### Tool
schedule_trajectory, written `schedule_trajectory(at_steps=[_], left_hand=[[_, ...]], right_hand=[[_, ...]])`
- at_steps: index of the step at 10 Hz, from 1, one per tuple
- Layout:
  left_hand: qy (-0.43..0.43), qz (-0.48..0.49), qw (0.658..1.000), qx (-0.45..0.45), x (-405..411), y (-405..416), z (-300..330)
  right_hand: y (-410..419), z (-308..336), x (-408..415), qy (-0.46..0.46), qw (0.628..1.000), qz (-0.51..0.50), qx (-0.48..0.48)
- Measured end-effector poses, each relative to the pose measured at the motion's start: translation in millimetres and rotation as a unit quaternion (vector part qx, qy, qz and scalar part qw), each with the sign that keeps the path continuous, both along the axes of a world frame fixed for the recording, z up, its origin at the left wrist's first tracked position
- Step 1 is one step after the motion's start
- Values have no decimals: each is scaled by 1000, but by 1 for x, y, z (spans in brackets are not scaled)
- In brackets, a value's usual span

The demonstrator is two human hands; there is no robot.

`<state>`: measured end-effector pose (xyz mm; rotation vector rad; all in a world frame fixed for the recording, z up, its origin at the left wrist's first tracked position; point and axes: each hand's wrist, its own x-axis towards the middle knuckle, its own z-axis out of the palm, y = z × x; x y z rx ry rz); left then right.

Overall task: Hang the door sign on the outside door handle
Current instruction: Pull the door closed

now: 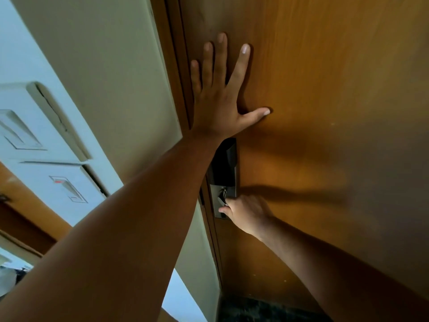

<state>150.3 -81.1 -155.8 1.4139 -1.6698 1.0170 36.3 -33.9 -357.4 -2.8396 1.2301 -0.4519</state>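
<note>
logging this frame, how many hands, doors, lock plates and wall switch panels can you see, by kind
hands: 2 (left hand flat on the door, right hand at the handle)
wooden door: 1
lock plate: 1
wall switch panels: 2 (upper, lower)
door sign: 0 in view
total: 6

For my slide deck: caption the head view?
Left hand flat on wooden door; right hand at the door handle.

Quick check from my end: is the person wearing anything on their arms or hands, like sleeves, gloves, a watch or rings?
Nothing worn shows. The left hand and right hand are bare, with no gloves, rings or watch in view. Both forearms are uncovered as far as the picture reaches; no sleeve edge appears.
</note>
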Motion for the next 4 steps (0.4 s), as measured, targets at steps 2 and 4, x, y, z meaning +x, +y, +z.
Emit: schedule_trajectory(at_steps=[2,4], left_hand=[[0,-8,1000,-9,1,-2,-2],[-2,-19,1000,20,0,8,4]], right_hand=[[-2,4,0,55,997,32,-32],[13,20,1,37,999,-34,21]])
